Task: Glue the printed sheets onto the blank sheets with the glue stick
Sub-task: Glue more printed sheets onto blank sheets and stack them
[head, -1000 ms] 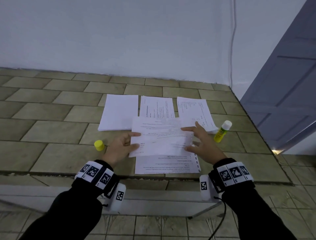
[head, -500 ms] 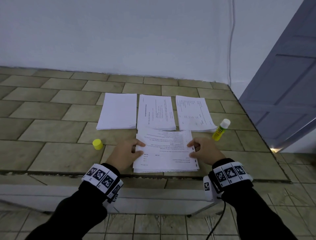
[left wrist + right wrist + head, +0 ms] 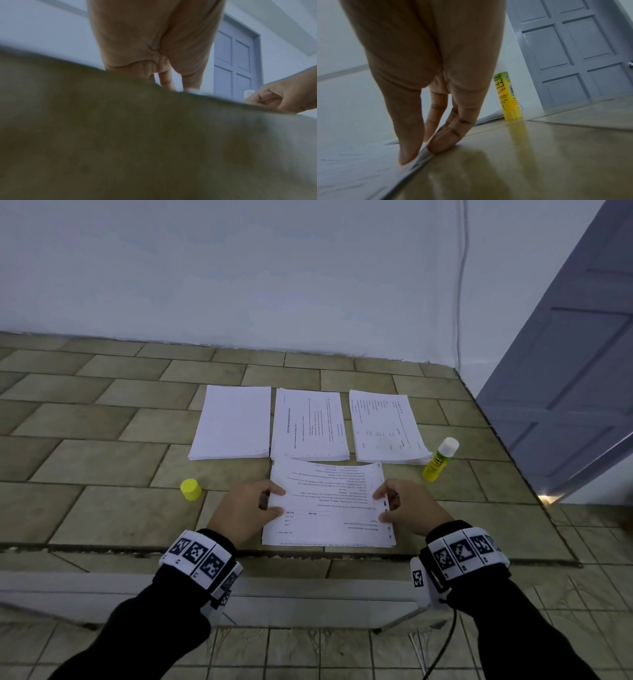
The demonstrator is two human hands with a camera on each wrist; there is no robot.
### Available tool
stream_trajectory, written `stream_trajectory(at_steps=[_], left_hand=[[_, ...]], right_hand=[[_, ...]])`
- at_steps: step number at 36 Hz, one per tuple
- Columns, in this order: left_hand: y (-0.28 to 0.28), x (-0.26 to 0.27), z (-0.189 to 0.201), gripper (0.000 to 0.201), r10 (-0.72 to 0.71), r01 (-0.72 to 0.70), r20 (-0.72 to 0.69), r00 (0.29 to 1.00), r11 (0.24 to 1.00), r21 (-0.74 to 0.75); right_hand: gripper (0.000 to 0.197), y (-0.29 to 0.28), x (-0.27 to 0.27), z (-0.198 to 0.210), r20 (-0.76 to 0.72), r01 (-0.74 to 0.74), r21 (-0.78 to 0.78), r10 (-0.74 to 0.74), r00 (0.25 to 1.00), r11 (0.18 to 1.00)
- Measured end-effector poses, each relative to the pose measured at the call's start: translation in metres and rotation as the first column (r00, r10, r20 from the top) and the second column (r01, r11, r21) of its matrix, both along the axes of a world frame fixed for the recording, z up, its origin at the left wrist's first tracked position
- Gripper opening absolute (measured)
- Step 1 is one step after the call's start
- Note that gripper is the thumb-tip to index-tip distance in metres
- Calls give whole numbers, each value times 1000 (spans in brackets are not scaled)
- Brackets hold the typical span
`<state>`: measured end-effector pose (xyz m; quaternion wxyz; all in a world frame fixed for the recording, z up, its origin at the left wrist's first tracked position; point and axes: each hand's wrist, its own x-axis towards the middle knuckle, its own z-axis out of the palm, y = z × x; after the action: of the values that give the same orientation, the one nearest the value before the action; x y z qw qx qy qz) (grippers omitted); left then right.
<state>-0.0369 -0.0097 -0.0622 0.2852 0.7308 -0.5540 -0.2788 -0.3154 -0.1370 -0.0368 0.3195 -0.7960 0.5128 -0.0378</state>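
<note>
I am lining up the white printed sheet (image 3: 329, 501) on the near stack at the tiled desk (image 3: 102, 508) edge, left hand (image 3: 245, 508) and right hand (image 3: 409, 506) fingers pinching its side edges; I should square corners before pressing. The yellow glue stick (image 3: 439, 459) is standing uncapped at right. Whatever is lying beneath the sheet is hidden.

A printed sheet (image 3: 329, 501) lies flat on the near pile at the table's front edge, its text upside down to the viewer and its far edge slightly curled. Beyond it sit three stacks in a row: blank sheets (image 3: 233, 422) at left, printed stacks at centre (image 3: 310, 424) and right (image 3: 387, 428). The yellow glue stick (image 3: 439, 459) stands upright just right of them, apparently uncapped; its yellow cap (image 3: 190, 489) rests far left.
</note>
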Motion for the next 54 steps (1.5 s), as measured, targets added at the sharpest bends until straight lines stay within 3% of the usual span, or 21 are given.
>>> stream_trajectory(at_steps=[19, 27, 44, 47, 51, 54], left_hand=[[3, -2, 1, 24, 31, -31, 10, 999, 999, -9], [5, -1, 2, 26, 28, -28, -3, 1000, 1000, 10], [6, 1, -1, 27, 21, -21, 1, 1000, 1000, -4], [5, 3, -4, 31, 6, -5, 100, 995, 1000, -10], [-1, 6, -11, 62, -68, 101, 442, 895, 994, -52], [-7, -6, -9, 74, -94, 103, 468, 879, 995, 6]], right_hand=[[36, 3, -9, -2, 68, -22, 10, 21, 997, 1000], [30, 9, -9, -4, 24, -53, -46, 55, 998, 998], [42, 16, -7, 1, -19, -45, -39, 45, 999, 998], [43, 18, -4, 2, -77, -55, -70, 49, 996, 996], [43, 26, 1, 9, -262, -109, -171, 61, 963, 979], [43, 33, 5, 16, -346, -132, -207, 54, 937, 969]])
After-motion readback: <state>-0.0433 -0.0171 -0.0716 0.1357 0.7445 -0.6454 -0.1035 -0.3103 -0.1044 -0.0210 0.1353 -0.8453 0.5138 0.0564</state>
